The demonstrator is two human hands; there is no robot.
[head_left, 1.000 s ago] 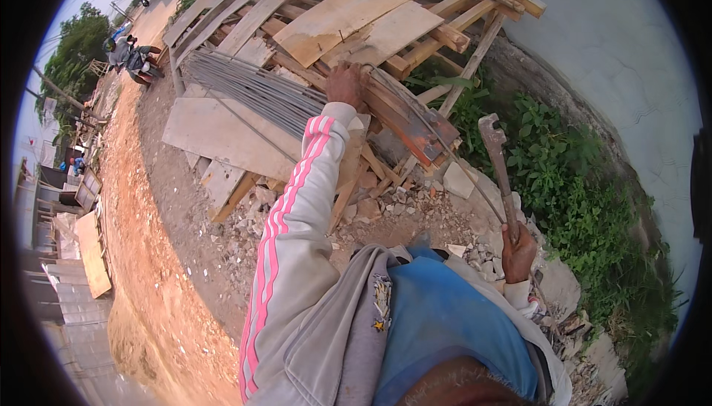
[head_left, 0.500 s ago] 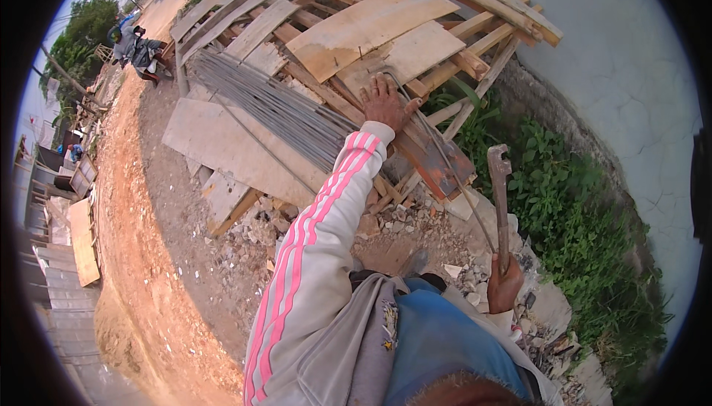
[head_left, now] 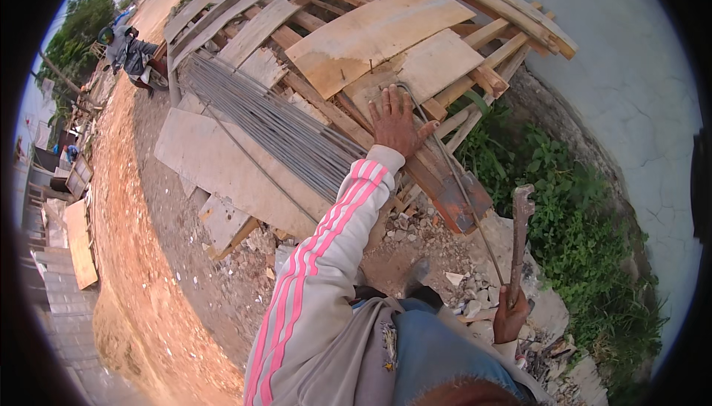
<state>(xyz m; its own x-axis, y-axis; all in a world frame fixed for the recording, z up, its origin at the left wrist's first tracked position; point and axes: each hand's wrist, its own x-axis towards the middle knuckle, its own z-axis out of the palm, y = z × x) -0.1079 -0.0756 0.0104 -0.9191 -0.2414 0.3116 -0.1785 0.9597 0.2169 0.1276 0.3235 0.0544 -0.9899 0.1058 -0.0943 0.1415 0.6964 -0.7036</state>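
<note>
My left hand (head_left: 398, 123) lies flat, fingers spread, on a thick wooden plank (head_left: 434, 197) with nails or pins standing up near its far end. A thin steel rod (head_left: 469, 200), bent at its far end beside my fingers, runs along the plank toward my right hand (head_left: 512, 317). That hand is closed around the handle of a rusty rebar bending wrench (head_left: 522, 232), held upright with its notched head on top. The rod's near end reaches my right fingers; whether they grip it too, I cannot tell. A bundle of straight steel rods (head_left: 274, 120) rests on boards left of my left hand.
Plywood sheets (head_left: 378, 31) and timber beams are piled ahead. Rubble (head_left: 475, 287) covers the ground by my feet. Green plants (head_left: 571, 206) grow along a grey wall (head_left: 630, 57) on the right. A person on a motorbike (head_left: 137, 57) is on the dirt road (head_left: 119, 206) at left.
The view has shifted a little, so both hands appear further right and lower. My left hand still lies on the plank, and my right still holds the wrench. The motorbike appears slightly nearer.
</note>
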